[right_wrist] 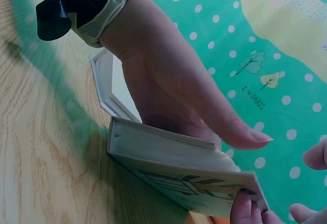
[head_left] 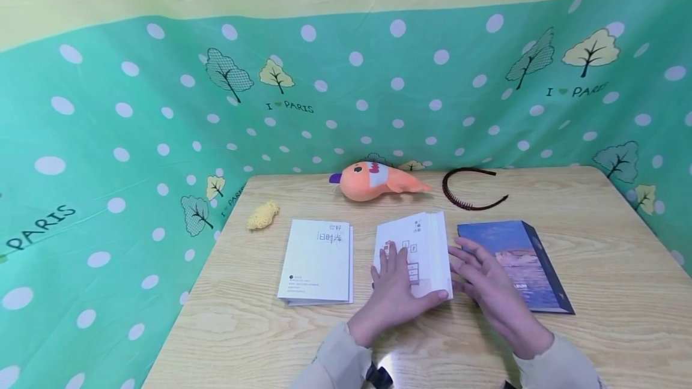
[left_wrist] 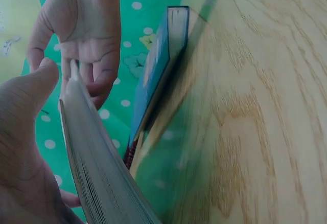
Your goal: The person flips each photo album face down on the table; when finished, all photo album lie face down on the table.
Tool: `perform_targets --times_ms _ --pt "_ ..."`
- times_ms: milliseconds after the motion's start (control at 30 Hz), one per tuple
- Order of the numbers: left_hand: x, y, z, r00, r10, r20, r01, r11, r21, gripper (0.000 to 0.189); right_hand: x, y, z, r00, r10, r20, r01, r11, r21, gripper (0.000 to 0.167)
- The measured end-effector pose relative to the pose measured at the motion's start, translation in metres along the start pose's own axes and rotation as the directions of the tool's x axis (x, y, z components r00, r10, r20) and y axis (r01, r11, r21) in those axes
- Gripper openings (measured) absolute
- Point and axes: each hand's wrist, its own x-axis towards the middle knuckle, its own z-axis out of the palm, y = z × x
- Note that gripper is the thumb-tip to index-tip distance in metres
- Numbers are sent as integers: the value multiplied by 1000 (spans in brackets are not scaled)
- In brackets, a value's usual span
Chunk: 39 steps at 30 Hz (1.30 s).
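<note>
- As my left hand (head_left: 393,296) lies across its front cover, the white book (head_left: 428,251) sits in the middle of the wooden table (head_left: 216,329), its right side raised.
- Its front shows small dark lettering near the top right, thin outlines of frames, a chest of drawers, and a bit of red print partly under my fingertips.
- Along the raised side I see the thick, pale page block, its many leaf edges running in fine lines; the back cover bears a drawing in brown and grey.
- My left fingers are spread over the cover, the thumb stretched towards its lower right corner.
- My right hand (head_left: 494,290) is at the raised side, fingers slightly bent, tips touching the back cover near its edge.
- Another white book (head_left: 316,263) lies to the left, a blue album (head_left: 527,257) to the right.
</note>
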Motion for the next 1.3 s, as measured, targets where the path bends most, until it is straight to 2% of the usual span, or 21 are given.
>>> perform_targets --times_ms 433,667,833,1000,1233,1300 --pt "0 9 -3 1000 -1 17 4 992 -125 118 -2 -1 6 991 -126 55 125 992 25 55" --pt "0 10 -5 1000 -5 18 8 978 -206 120 -3 -1 7 983 -154 96 152 988 25 50" --pt "2 13 -8 1000 7 3 -6 945 -328 112 -1 2 9 975 -171 144 173 985 -1 47" --pt "4 15 -11 999 36 -35 -48 894 -445 106 2 8 11 962 -186 202 191 982 -7 47" --pt "5 14 -12 1000 -7 -22 -7 817 -576 103 4 16 11 957 -174 233 188 981 -40 47" --pt "5 13 -13 1000 -8 -26 -9 795 -606 103 4 18 12 962 -150 230 166 985 -52 47"
